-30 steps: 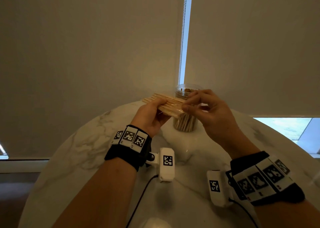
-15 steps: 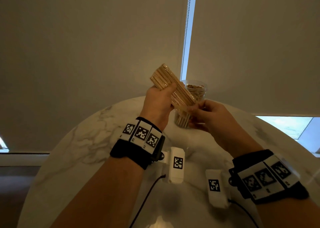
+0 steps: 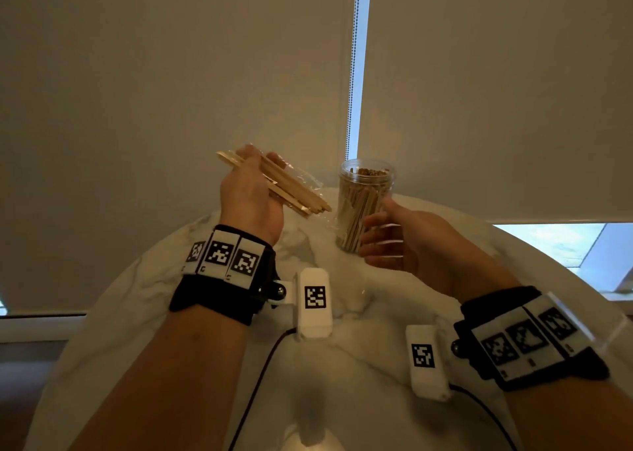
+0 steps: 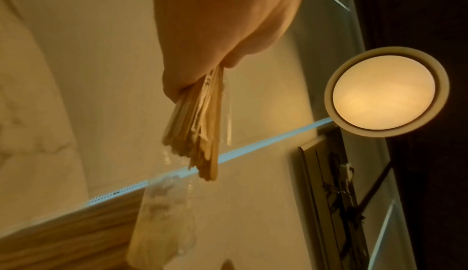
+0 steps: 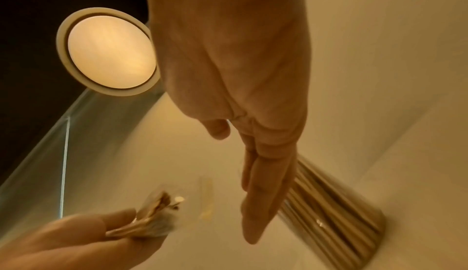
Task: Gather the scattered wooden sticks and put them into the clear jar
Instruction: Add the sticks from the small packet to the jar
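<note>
A person's two forearms reach over a round white marble table [image 3: 144, 300]; each wrist wears a black band with square black-and-white markers and a small white camera. The left hand [image 3: 248, 197] is raised above the table's far edge, fingers curled tight around a bundle of flat wooden sticks [image 3: 291, 190] that slants down to the right; a crinkled clear plastic wrapper [image 3: 303, 176] clings to the bundle and trails off its lower end. A clear jar [image 3: 364, 204] stands upright near the far edge of the table, open at the top and packed with thin wooden sticks standing on end. The right hand [image 3: 407, 241] is beside the jar on its near right side, fingers straight and close together, thumb lifted toward the jar's wall; whether the hand touches the jar cannot be told. Behind the table hang pale roller blinds [image 3: 171, 73] with a bead chain in the narrow gap between them; the wrist views show a round glowing ceiling lamp [image 4: 385, 92].
</note>
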A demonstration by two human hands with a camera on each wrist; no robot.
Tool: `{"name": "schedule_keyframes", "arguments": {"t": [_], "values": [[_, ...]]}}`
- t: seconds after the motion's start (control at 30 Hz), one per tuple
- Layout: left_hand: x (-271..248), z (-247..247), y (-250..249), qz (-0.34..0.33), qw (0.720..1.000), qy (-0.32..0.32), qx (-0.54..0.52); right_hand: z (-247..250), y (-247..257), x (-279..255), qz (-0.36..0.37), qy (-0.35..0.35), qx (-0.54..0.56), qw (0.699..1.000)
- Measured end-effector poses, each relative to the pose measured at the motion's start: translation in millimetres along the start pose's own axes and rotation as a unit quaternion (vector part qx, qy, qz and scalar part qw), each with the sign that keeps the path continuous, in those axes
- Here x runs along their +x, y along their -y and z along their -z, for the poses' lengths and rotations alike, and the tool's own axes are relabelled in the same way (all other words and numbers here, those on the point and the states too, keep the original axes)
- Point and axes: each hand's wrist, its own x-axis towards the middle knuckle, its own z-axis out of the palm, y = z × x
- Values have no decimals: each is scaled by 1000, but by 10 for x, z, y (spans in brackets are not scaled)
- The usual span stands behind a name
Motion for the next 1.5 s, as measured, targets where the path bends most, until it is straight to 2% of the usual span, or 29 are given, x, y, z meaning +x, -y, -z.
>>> {"name": "schedule_keyframes", "arguments": {"t": [0.07, 0.2, 0.3, 0.43, 0.6, 0.67, 0.8, 0.93, 1.0, 1.1, 1.2, 1.27, 1.3, 1.4, 1.43, 1.5], "values": [[-100, -96, 49, -3, 1000, 18, 6, -50, -15, -8, -49, 11, 45, 998], [-326, -288, 223, 2, 997, 74, 32, -110, -85, -25, -121, 81, 141, 979], [-414, -359, 244, 0, 993, 116, 27, -80, -96, -5, -118, 55, 193, 973], [-413, -359, 137, -17, 991, 133, 24, -26, -120, 11, -118, 41, 190, 974], [-433, -351, 144, -14, 989, 149, -11, -53, -155, -31, -111, 75, 91, 987], [-412, -349, 148, -29, 987, 157, -17, -64, -169, -25, -88, 64, 31, 994], [-317, -302, 71, -67, 989, 121, -52, -12, -161, 4, -43, -25, -99, 994], [-140, -181, 47, -52, 995, 74, -33, 212, -100, 68, 3, -121, -156, 980], [-53, -103, 128, -2, 999, 52, -5, 371, -47, 92, 24, -172, -149, 973], [15, 14, 374, 128, 988, 32, 77, 590, 63, 60, 47, -221, -136, 965], [-66, 58, 626, 249, 944, 59, 209, 717, 138, 5, 59, -223, -148, 962], [-156, 20, 675, 296, 919, 58, 253, 720, 162, -13, 71, -214, -184, 957], [-167, 7, 680, 293, 921, 42, 253, 696, 168, -20, 75, -209, -210, 952], [-104, -41, 608, 203, 947, -4, 248, 582, 182, -39, 83, -191, -292, 934], [-139, -82, 544, 182, 950, -3, 253, 541, 185, -49, 85, -181, -310, 930], [-283, -178, 433, 179, 944, 63, 271, 458, 178, -56, 93, -156, -333, 925]]}}
